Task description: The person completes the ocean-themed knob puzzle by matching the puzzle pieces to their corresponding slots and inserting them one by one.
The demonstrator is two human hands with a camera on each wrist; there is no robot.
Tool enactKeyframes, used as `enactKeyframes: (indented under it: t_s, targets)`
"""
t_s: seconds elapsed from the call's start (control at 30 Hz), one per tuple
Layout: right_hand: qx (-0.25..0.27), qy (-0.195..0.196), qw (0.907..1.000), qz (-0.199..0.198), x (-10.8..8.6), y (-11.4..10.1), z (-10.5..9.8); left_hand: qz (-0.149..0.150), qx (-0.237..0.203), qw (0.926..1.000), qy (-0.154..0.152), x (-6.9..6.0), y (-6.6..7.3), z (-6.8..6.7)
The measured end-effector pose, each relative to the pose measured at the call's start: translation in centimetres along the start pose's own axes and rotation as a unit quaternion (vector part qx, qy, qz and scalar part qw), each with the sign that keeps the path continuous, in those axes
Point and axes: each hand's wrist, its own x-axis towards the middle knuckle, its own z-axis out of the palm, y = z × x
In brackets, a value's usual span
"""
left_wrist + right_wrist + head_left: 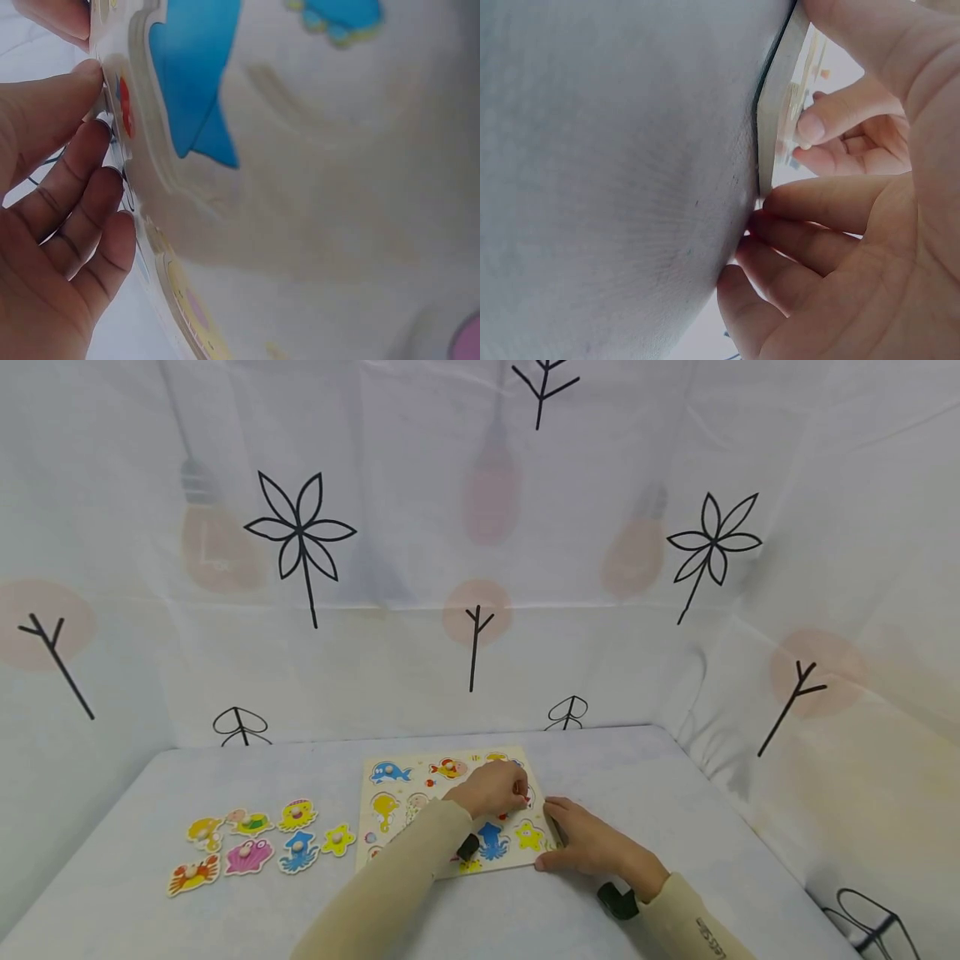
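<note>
A cream puzzle board (450, 864) with printed sea animals lies on the table. My left hand (491, 787) reaches over its right half. Thumb and forefinger pinch the small pale knob (804, 142) of a puzzle piece low over the board, as the right wrist view shows. Most of that piece is hidden, so its animal cannot be told. Around the board's near right corner, my right hand (596, 843) grips the edge, thumb at the front and fingers along the right side. A blue whale (391, 772) and a red fish (448, 767) are on the board's far side.
Left of the board lie several loose knobbed pieces, among them a crab (193, 875), a pink shell (249, 857), a blue squid (298, 853), a turtle (251, 823), a yellow octopus (297, 815) and a star (338, 841). A patterned white cloth (405, 677) hangs behind the table.
</note>
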Motion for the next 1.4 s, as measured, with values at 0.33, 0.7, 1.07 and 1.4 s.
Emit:
enactKeyframes:
  t_s: [0.33,0.7,1.07,1.4]
  targets:
    - [-0.004,-0.001,1.0,0.001,-0.1,-0.2,-0.1,0.017,-0.003,0.9998,-0.011,-0.4,-0.3,-0.2]
    - [-0.008,-0.002,1.0,0.005,-0.1,-0.3,-0.2,0.04,-0.039,0.9985,0.002,-4.1,-0.8,-2.5]
    - [-0.016,-0.001,0.9994,0.029,0.0,-0.4,-0.2,0.03,0.01,0.9986,0.042,-10.2,-3.0,-3.9]
    - [-0.013,-0.006,0.9991,0.039,0.1,-0.4,-0.1,-0.003,0.014,0.9948,0.101,-14.9,-8.1,-5.0]
